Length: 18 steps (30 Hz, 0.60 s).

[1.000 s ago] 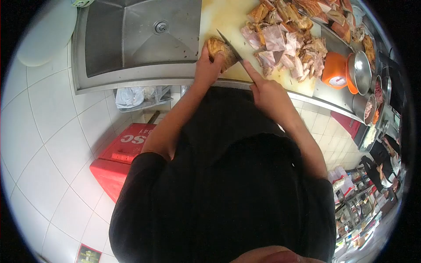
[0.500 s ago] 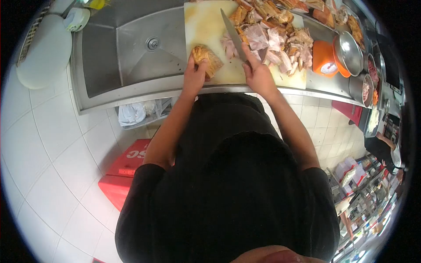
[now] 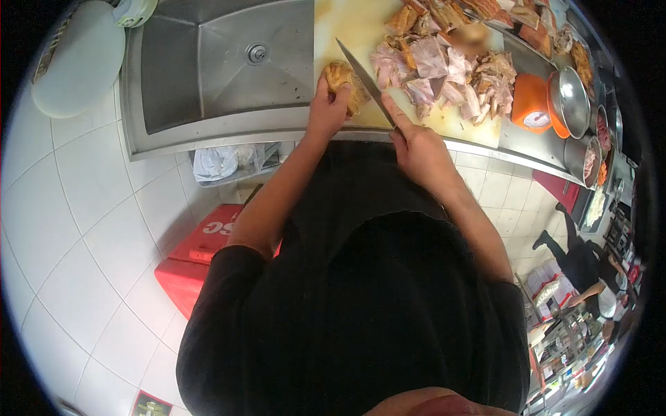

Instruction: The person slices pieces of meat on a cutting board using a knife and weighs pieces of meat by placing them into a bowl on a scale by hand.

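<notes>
My left hand [image 3: 329, 109] grips a golden-brown piece of meat [image 3: 341, 75] from its left and near side, at the near left part of the white cutting board [image 3: 333, 21]. My right hand [image 3: 416, 142] holds a long knife [image 3: 364, 78], its forefinger stretched along the back of the blade. The blade points up and left, just right of the piece; whether it touches the meat I cannot tell. Farther right on the board lies a heap of cut meat [image 3: 430, 59], pale and brown. The knife's handle is mostly hidden in my right hand.
A steel sink [image 3: 229, 69] is left of the board. An orange scale [image 3: 531, 104] and metal bowls [image 3: 572, 104] stand to the right. Below the counter are a red box [image 3: 184, 281] and a plastic bag [image 3: 215, 163]. Another person [image 3: 579, 260] is at the far right.
Half a second ago the knife was farther from the piece, over the edge of the heap; now its blade is closer to it. The whole view has also shifted.
</notes>
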Motion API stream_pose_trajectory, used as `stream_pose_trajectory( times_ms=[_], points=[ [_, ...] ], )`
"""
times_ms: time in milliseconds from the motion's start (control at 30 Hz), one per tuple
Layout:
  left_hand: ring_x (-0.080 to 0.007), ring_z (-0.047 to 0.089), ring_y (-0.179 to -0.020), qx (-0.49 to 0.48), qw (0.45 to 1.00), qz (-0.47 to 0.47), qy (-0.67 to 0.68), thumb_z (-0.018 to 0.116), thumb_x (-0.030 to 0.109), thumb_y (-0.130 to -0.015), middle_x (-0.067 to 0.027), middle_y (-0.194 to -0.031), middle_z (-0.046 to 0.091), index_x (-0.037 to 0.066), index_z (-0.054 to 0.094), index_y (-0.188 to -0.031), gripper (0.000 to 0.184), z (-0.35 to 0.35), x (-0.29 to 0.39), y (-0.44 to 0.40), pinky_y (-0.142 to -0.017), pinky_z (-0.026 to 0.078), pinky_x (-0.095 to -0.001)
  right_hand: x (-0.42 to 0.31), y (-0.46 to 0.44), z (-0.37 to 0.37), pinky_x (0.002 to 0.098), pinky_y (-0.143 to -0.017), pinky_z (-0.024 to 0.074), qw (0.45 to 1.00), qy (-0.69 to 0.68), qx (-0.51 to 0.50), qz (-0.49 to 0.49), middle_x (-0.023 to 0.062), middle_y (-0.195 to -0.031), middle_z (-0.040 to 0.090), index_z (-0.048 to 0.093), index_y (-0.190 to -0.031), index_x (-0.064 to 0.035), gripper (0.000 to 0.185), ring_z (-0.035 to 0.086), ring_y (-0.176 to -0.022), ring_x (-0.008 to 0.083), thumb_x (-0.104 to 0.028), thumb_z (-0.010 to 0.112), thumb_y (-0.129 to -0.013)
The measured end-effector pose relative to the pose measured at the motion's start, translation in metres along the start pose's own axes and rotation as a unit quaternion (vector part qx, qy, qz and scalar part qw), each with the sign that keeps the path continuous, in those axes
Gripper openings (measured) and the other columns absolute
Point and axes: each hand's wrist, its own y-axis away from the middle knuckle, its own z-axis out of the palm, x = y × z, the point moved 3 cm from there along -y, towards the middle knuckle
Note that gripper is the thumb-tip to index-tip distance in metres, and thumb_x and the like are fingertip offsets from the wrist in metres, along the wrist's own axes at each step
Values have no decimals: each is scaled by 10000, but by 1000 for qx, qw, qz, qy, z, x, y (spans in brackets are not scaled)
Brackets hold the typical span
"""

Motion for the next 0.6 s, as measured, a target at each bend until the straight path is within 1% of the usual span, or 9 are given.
stream_pose_trajectory(
  times_ms=[100,200,233,333,400,533,600],
  points=[
    [-151,692,-815,5,1000,3,27,658,241,-1014,-103,-1119,690,87,318,-1618,711,2,-2,-1,-572,597,-316,-1,-4,3,584,-760,565,1000,9,-7,0,303,-830,696,349,-1630,-234,716,691,-772,485,-105,616,-978],
    [-152,697,-830,-3,999,25,32,658,234,-1012,-107,-1123,694,84,304,-1625,723,2,-4,-3,-604,606,-317,-7,-13,1,582,-765,565,1000,24,-8,0,307,-838,696,346,-1630,-234,723,693,-777,483,-99,616,-973],
    [-151,699,-836,0,999,16,33,658,234,-1011,-109,-1126,696,78,305,-1624,724,3,-5,-1,-613,606,-317,-11,-14,-2,581,-767,565,1000,30,-7,0,309,-839,696,346,-1629,-234,725,694,-779,482,-96,616,-970],
    [-148,702,-852,8,1000,0,14,660,233,-1010,-115,-1131,704,59,310,-1622,726,2,-2,-2,-632,606,-318,-14,-6,-14,580,-775,564,997,42,-58,31,311,-846,697,350,-1628,-229,728,695,-789,484,-89,613,-964],
    [-148,705,-860,7,1000,1,-20,662,232,-1008,-120,-1128,711,42,318,-1618,726,1,1,-1,-633,605,-321,-13,-6,-14,578,-780,565,997,43,-57,22,310,-851,698,351,-1627,-230,727,695,-794,484,-91,612,-963],
    [-152,707,-857,21,1000,19,-1,663,236,-1004,-131,-1114,721,22,335,-1610,722,3,0,0,-640,606,-328,-8,-24,-1,573,-784,564,998,60,-29,-12,308,-854,702,350,-1629,-222,726,696,-794,488,-93,609,-963],
    [-158,709,-853,18,999,36,-9,667,238,-997,-138,-1112,722,24,340,-1609,726,1,-4,-6,-640,609,-332,-9,-20,-4,572,-790,564,997,60,-51,10,310,-850,700,352,-1628,-210,722,695,-802,490,-90,603,-962]
  ],
)
